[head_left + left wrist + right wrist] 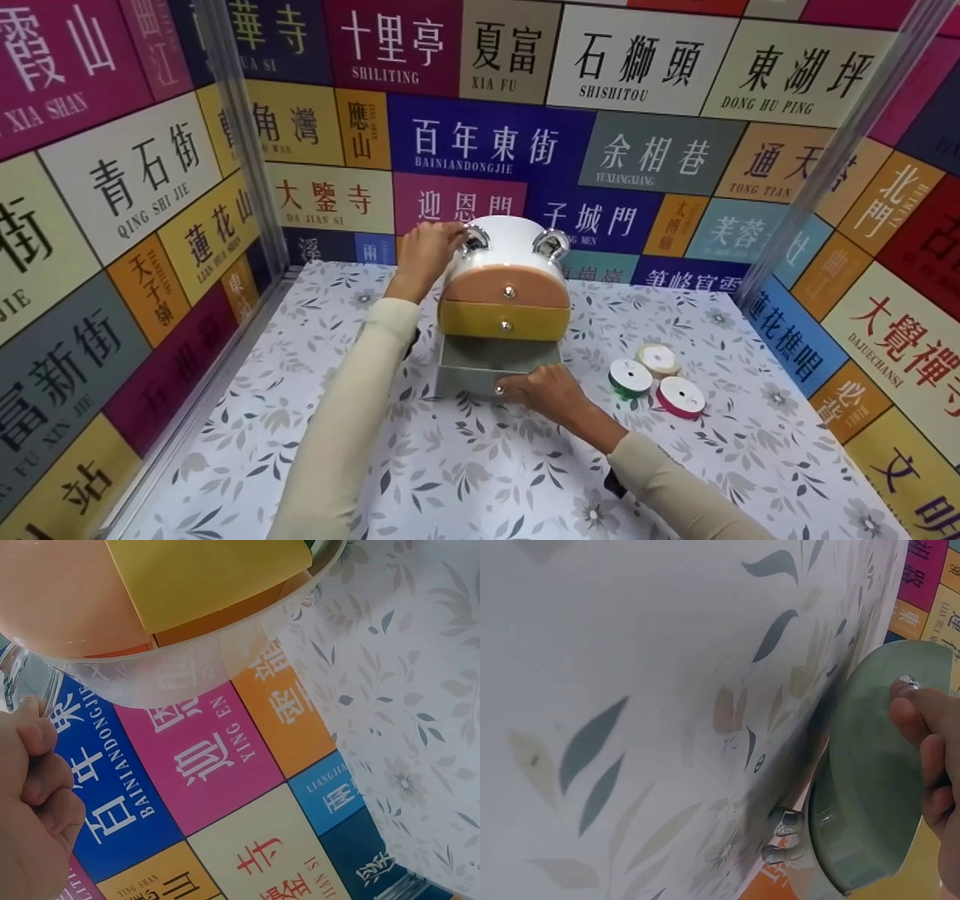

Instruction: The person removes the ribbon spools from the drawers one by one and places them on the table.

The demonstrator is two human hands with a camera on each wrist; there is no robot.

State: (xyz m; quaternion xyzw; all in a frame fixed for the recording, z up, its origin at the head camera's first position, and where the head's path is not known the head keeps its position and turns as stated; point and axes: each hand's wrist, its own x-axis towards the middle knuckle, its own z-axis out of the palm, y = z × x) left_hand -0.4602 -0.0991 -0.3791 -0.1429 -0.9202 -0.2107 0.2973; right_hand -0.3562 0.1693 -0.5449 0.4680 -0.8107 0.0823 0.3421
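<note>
A small rounded drawer box [504, 241] with a white top stands on the table, with two silver ear-like loops on it. My left hand [427, 259] grips the left silver loop [36, 679] with curled fingers. An orange drawer [480, 285] and a yellow drawer [469, 319] sit flush above a green drawer [870, 757], which is pulled out toward me. With thumb and finger, my right hand [553, 394] pinches the round silver knob [909, 681] on the green drawer's front. No contents show in the visible part of that drawer.
Right of the box lie three ribbon spools: a green one [631, 378], a red one [681, 397] and a cream one [658, 359]. The table [600, 465] has a leaf-patterned white cover. Sign-covered walls [480, 135] close in the back and both sides.
</note>
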